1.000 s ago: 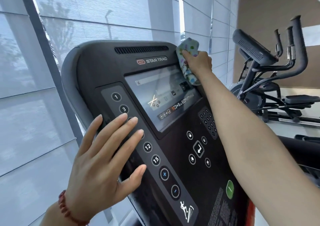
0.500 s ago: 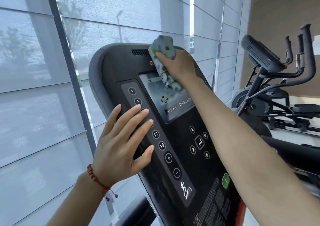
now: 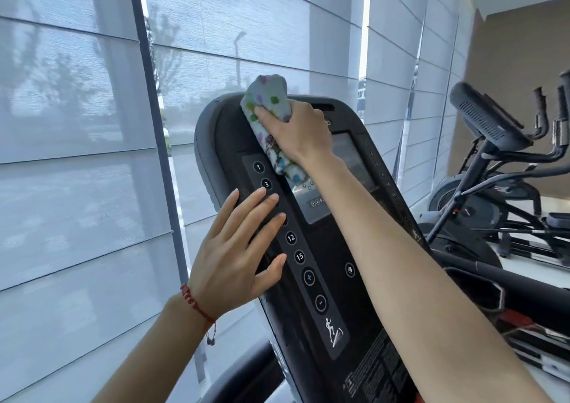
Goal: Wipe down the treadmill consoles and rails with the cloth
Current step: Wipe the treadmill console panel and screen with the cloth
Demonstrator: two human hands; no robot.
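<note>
A right hand (image 3: 303, 131) clutches a spotted cloth (image 3: 267, 106) against the upper left corner of a treadmill console (image 3: 333, 279), mid-wipe, as the left hand (image 3: 237, 248), flat and unclenched, steadies the button strip. The lower panel and rails likely come next.

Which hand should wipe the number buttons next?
The right hand: it already grips the spotted cloth just above them. The left hand is bare, lying flat over the button strip.

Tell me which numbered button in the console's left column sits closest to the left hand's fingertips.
The button marked 3, second from the top. The left hand's fingertips almost touch it, while 1 sits higher and 12 and 15 lie lower, clear of them.
</note>
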